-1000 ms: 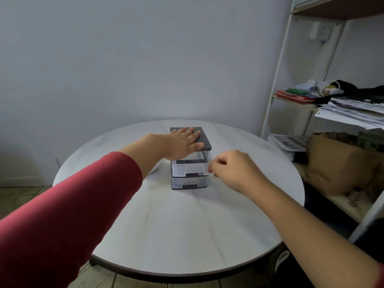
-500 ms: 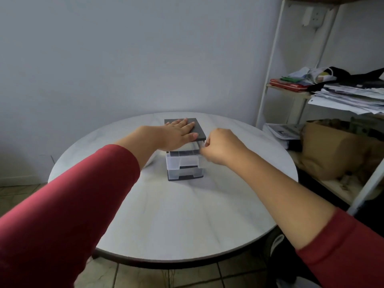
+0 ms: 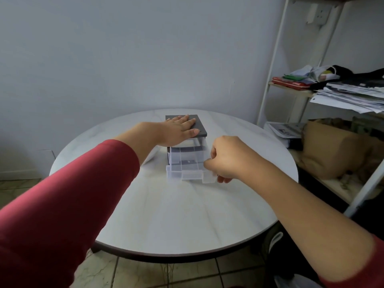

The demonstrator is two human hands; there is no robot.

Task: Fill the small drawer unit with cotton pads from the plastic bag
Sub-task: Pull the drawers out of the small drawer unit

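While the left hand (image 3: 178,129) is lying flat with straight fingers, pressing on the dark top of the small drawer unit (image 3: 199,125) at the centre of the frame, the right hand (image 3: 226,159) is curling its fingers at the front right corner of a clear drawer (image 3: 187,173), pinching it. That drawer is sitting pulled out toward the lower edge of the frame, its dividers showing and its compartments looking empty. Judging by this, the task is only beginning: one drawer is standing open, but no cotton pads are showing anywhere and the plastic bag is not appearing in view, so all the filling is remaining. The unit is resting on the round white table (image 3: 187,215). No brand or label is showing on it, and the printed papers (image 3: 353,94) on the rack (image 3: 272,69) at the right of the frame are carrying text too small to read.
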